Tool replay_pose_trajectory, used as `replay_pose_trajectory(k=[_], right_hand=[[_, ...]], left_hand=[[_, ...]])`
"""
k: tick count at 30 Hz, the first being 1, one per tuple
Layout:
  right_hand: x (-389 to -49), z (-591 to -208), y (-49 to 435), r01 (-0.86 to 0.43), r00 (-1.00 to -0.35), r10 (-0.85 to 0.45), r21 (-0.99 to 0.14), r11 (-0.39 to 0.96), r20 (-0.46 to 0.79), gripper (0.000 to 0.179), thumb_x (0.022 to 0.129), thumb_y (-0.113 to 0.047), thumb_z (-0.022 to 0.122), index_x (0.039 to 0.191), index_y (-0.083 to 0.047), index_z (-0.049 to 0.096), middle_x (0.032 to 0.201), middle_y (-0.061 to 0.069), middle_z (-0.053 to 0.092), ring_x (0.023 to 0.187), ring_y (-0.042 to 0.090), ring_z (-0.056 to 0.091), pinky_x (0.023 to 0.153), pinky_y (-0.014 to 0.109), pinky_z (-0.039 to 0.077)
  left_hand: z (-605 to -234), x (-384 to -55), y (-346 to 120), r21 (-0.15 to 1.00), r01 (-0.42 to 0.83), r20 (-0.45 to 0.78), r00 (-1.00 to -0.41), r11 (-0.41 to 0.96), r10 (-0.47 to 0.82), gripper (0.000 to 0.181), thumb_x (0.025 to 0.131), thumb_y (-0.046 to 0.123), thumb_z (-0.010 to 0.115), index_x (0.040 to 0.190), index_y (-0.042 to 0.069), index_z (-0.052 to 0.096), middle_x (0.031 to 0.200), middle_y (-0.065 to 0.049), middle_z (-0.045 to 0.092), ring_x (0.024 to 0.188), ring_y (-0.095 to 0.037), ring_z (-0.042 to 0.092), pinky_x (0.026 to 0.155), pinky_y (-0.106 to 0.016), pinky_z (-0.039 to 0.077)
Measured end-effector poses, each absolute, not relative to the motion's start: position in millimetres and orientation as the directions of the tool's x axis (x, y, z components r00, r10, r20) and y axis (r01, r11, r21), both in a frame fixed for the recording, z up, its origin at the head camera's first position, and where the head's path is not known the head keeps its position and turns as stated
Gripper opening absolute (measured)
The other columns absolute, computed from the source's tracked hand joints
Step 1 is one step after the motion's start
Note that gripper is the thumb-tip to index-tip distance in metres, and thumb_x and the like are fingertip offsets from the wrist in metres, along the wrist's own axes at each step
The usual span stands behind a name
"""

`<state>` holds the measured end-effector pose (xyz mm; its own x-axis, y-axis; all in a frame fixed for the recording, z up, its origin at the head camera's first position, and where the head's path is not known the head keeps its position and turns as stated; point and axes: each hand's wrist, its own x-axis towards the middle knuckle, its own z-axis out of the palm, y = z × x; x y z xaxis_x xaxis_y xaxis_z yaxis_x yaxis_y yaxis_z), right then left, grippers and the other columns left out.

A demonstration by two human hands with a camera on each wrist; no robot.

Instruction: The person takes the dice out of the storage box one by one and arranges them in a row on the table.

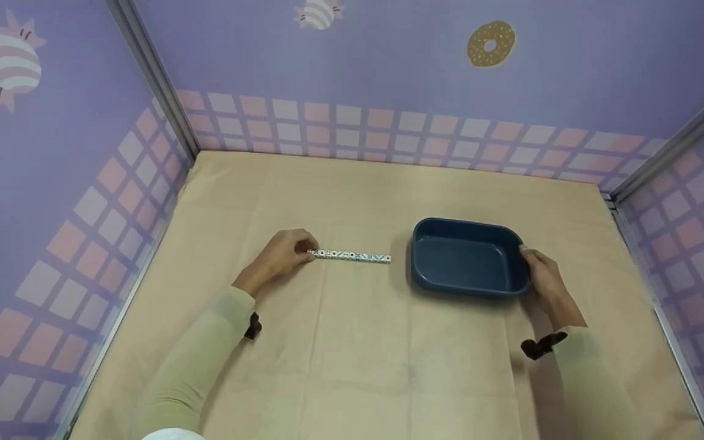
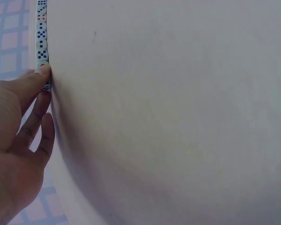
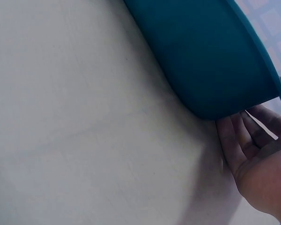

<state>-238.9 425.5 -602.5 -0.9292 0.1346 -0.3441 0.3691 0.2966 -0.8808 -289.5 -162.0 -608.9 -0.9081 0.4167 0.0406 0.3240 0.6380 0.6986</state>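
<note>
A straight row of white dice [image 1: 355, 256] with blue and red pips lies on the cloth, left of a dark blue rectangular tub [image 1: 465, 263]. My left hand [image 1: 280, 252] is at the row's left end, pinching the dice there between thumb and fingers. In the left wrist view, a red-pipped die [image 2: 42, 64] shows partly under a fingertip. My right hand [image 1: 543, 275] grips the tub's right end, thumb at the rim. From the right wrist, the other fingers [image 3: 231, 140] show against the tub's outer wall, low near its base. No contents show inside the tub.
A beige cloth [image 1: 352, 366] with creases covers the table. Purple panels [image 1: 376, 55] with a checkered band stand along the back and both sides, joined by grey metal posts [image 1: 156, 79]. Dark bands [image 1: 544, 346] sit at both wrists.
</note>
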Motion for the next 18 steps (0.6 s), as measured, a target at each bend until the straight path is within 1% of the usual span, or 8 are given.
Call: replay_pose_trajectory(k=[5, 11, 15, 18], right_hand=[[-237, -602, 427, 0.367, -0.93, 0.137, -0.889, 0.274, -0.342, 0.084, 0.11, -0.061, 0.042, 0.167, -0.002, 0.027, 0.173, 0.021, 0.02, 0.16, 0.038, 0.016, 0.13, 0.051, 0.014], [-236, -603, 425, 0.321, -0.945, 0.149, -0.911, 0.258, -0.291, 0.075, 0.112, -0.056, 0.04, 0.163, -0.001, 0.033, 0.168, 0.023, 0.031, 0.155, 0.038, 0.028, 0.128, 0.051, 0.022], [-235, -597, 422, 0.339, -0.939, 0.153, -0.908, 0.246, -0.309, 0.071, 0.114, -0.05, 0.038, 0.164, 0.001, 0.032, 0.169, 0.024, 0.03, 0.156, 0.038, 0.027, 0.128, 0.051, 0.021], [-233, -589, 419, 0.361, -0.931, 0.145, -0.906, 0.223, -0.335, 0.068, 0.115, -0.044, 0.037, 0.164, 0.002, 0.03, 0.17, 0.025, 0.027, 0.157, 0.039, 0.025, 0.128, 0.052, 0.02]], left_hand=[[-612, -290, -160, 0.73, 0.302, 0.028, -0.909, 0.613, 0.415, 0.016, 0.095, 0.008, 0.081, 0.11, 0.01, 0.077, 0.107, -0.003, 0.073, 0.099, -0.021, 0.067, 0.091, -0.041, 0.056], [-613, -292, -159, 0.759, 0.27, 0.014, -0.917, 0.593, 0.399, 0.018, 0.094, 0.01, 0.083, 0.111, 0.011, 0.077, 0.105, -0.002, 0.072, 0.097, -0.019, 0.066, 0.089, -0.039, 0.055], [-611, -293, -158, 0.773, 0.245, -0.006, -0.919, 0.585, 0.393, 0.02, 0.093, 0.012, 0.084, 0.111, 0.01, 0.077, 0.105, -0.003, 0.072, 0.098, -0.021, 0.066, 0.09, -0.039, 0.054], [-606, -294, -156, 0.78, 0.226, -0.028, -0.919, 0.583, 0.394, 0.025, 0.093, 0.014, 0.084, 0.115, 0.008, 0.076, 0.108, -0.005, 0.072, 0.101, -0.023, 0.066, 0.093, -0.041, 0.054]])
